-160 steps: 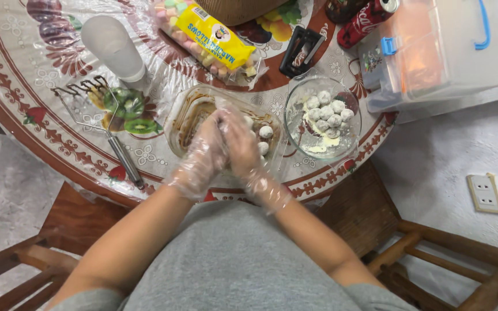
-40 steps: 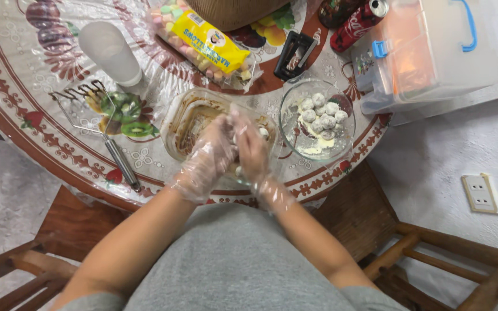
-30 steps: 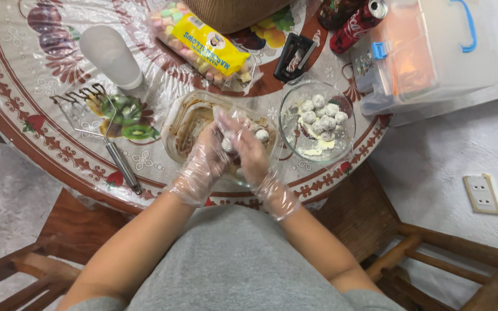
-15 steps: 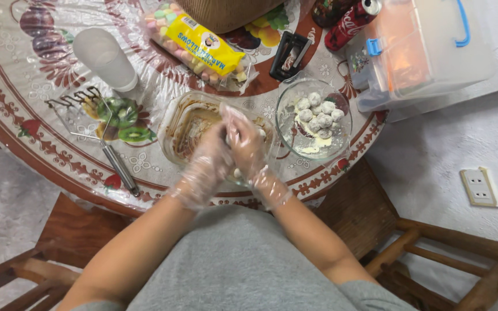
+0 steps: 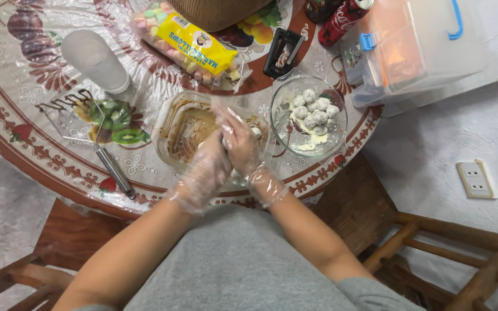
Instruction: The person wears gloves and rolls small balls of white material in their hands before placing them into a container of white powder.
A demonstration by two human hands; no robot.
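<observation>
At the upper left of the frame one white tumbler [image 5: 95,60] stands upside down on the round table [image 5: 7,86], whose fruit-patterned cloth lies under clear plastic. Below it lies one wire potato masher [image 5: 96,144], its handle pointing toward the table's near edge. Toward the centre sits one rectangular glass dish [image 5: 183,124] smeared with brown mixture; at least one pale ball shows in its right end, the rest hidden. Over that dish the left hand [image 5: 206,170] and right hand [image 5: 242,147], both in loose clear plastic gloves, are pressed together palm to palm, fingers curled closed; what lies between them cannot be seen. Above the dish lies one yellow bag of pastel marshmallows [image 5: 194,46]. Right of the hands, one round glass bowl [image 5: 341,118] holds about nine white-dusted balls [image 5: 312,109]. At the upper right stands one clear storage box [image 5: 422,46] with blue clips, beside one red drink can [image 5: 341,14].
</observation>
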